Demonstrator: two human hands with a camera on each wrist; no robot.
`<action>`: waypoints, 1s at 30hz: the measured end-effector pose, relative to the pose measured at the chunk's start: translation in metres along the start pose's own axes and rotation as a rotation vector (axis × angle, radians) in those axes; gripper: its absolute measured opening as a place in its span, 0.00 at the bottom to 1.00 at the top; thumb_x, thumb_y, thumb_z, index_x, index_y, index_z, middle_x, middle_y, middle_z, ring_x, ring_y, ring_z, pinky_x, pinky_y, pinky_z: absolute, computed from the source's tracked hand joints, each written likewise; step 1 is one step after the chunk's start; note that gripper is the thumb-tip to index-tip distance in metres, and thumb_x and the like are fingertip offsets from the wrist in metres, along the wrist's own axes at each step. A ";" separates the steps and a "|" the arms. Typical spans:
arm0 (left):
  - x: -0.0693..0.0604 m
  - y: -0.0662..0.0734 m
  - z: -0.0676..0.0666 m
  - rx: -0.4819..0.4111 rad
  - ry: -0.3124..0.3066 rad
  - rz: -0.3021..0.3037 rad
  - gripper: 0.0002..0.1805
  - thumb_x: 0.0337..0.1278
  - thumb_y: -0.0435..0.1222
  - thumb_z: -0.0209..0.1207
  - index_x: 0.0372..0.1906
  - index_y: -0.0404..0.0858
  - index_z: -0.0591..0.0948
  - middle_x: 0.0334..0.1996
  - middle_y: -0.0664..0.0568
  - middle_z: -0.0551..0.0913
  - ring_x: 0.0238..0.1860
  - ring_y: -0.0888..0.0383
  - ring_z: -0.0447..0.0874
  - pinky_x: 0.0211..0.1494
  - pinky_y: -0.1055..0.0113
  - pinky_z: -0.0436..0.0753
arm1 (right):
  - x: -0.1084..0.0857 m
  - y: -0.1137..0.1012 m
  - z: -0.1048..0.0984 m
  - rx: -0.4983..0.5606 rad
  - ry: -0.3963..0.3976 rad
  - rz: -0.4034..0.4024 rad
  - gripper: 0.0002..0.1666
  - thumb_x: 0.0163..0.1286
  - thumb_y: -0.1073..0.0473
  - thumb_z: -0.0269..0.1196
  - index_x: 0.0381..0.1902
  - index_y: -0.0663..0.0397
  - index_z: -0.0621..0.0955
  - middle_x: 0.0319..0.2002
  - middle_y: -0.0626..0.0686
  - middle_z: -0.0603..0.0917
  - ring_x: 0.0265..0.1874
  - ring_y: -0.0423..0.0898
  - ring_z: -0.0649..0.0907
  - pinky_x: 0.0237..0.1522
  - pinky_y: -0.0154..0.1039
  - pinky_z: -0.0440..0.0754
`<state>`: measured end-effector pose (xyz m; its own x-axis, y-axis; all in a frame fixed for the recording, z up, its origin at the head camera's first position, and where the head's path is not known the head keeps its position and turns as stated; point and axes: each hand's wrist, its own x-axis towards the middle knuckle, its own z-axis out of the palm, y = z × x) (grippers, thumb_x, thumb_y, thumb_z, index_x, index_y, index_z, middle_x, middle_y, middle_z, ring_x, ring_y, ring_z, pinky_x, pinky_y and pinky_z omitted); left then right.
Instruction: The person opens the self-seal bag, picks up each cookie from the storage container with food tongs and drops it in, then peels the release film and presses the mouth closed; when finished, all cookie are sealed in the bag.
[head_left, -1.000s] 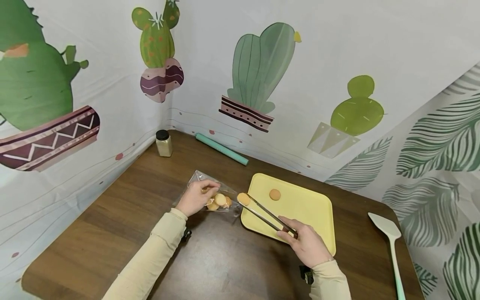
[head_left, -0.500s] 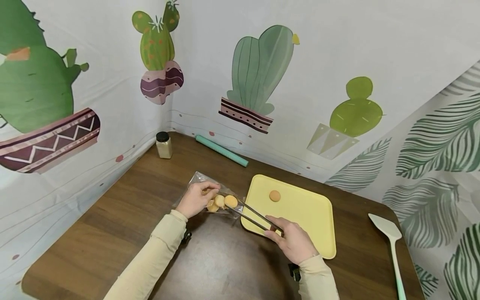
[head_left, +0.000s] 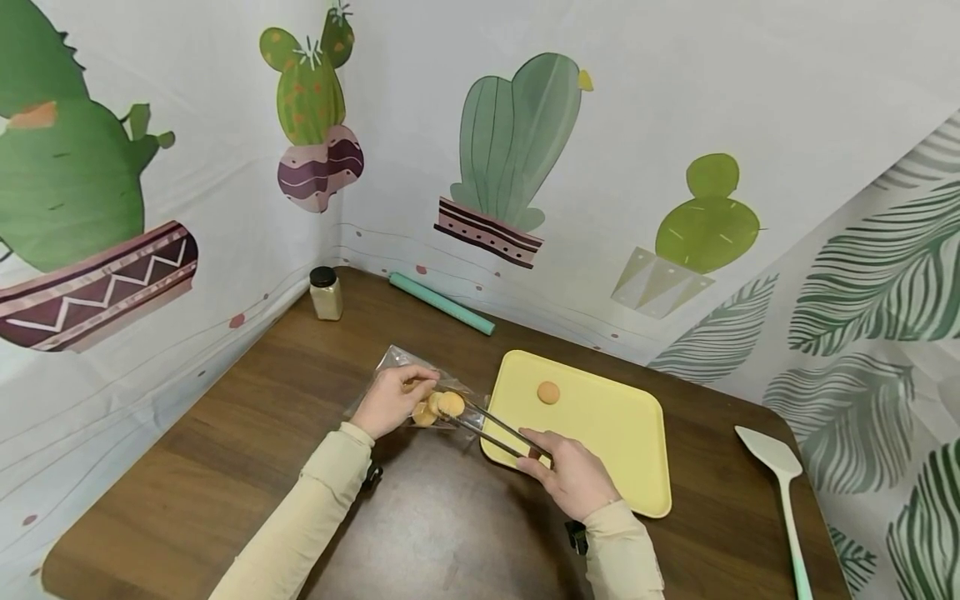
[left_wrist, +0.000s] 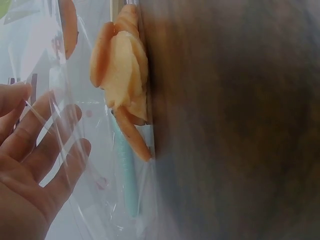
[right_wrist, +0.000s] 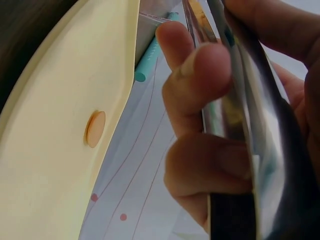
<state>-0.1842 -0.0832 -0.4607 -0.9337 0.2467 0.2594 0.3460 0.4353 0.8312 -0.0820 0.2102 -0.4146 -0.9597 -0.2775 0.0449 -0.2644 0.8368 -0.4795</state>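
In the head view my left hand (head_left: 393,398) pinches the upper edge of a clear plastic bag (head_left: 397,358) between thumb and fingertips. Several round golden biscuits (left_wrist: 122,70) lie together inside the bag. My right hand (head_left: 566,471) grips metal tongs (head_left: 498,433), one finger and thumb side on each arm. Between the tong tips is a round biscuit (head_left: 451,404), at the bag's mouth and over the other biscuits. Whether it touches them is hard to tell. Another biscuit (head_left: 548,392) lies flat on the yellow tray (head_left: 600,433), right of the bag.
A teal rolling-pin-like rod (head_left: 442,303) lies along the back wall. A jar with a black lid (head_left: 326,293) stands at the back left corner. On the right lies a white spatula (head_left: 776,458) with a green handle end.
My right hand has moved left with the tongs, carrying the biscuit from the tray's left edge to the bag's mouth. My left hand has stayed at the bag.
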 end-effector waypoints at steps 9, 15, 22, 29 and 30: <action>0.001 0.002 0.000 0.004 0.002 0.008 0.08 0.64 0.35 0.62 0.44 0.39 0.87 0.43 0.52 0.87 0.50 0.53 0.82 0.54 0.52 0.79 | 0.006 0.000 0.003 -0.014 0.033 -0.019 0.24 0.62 0.49 0.69 0.56 0.48 0.83 0.31 0.33 0.78 0.29 0.41 0.78 0.32 0.38 0.75; 0.000 0.002 0.001 -0.016 -0.005 0.015 0.09 0.64 0.35 0.61 0.44 0.37 0.87 0.44 0.51 0.86 0.50 0.53 0.82 0.54 0.52 0.80 | 0.012 -0.003 0.006 -0.007 0.031 -0.013 0.25 0.63 0.50 0.69 0.57 0.50 0.82 0.31 0.36 0.80 0.32 0.46 0.80 0.33 0.41 0.76; -0.001 0.001 0.001 -0.017 -0.001 0.013 0.08 0.64 0.35 0.62 0.44 0.37 0.87 0.44 0.51 0.86 0.49 0.54 0.83 0.52 0.53 0.81 | 0.018 -0.007 0.011 -0.012 0.027 -0.015 0.25 0.64 0.49 0.68 0.57 0.51 0.82 0.31 0.36 0.79 0.31 0.45 0.79 0.31 0.41 0.75; 0.000 0.001 0.001 -0.012 -0.001 0.025 0.08 0.64 0.36 0.62 0.44 0.37 0.87 0.43 0.52 0.87 0.48 0.55 0.83 0.51 0.54 0.81 | 0.024 -0.011 0.016 -0.015 0.031 -0.034 0.25 0.65 0.49 0.67 0.57 0.51 0.81 0.31 0.37 0.79 0.33 0.48 0.81 0.33 0.44 0.77; 0.000 0.001 0.001 -0.012 -0.003 0.023 0.08 0.64 0.35 0.62 0.44 0.37 0.87 0.43 0.52 0.87 0.48 0.55 0.83 0.51 0.54 0.81 | 0.025 -0.011 0.017 -0.015 0.029 -0.037 0.25 0.65 0.49 0.67 0.57 0.51 0.81 0.31 0.37 0.79 0.33 0.48 0.81 0.33 0.44 0.77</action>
<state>-0.1835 -0.0818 -0.4604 -0.9253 0.2589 0.2771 0.3661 0.4189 0.8310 -0.1017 0.1857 -0.4227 -0.9516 -0.2944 0.0880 -0.3008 0.8335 -0.4634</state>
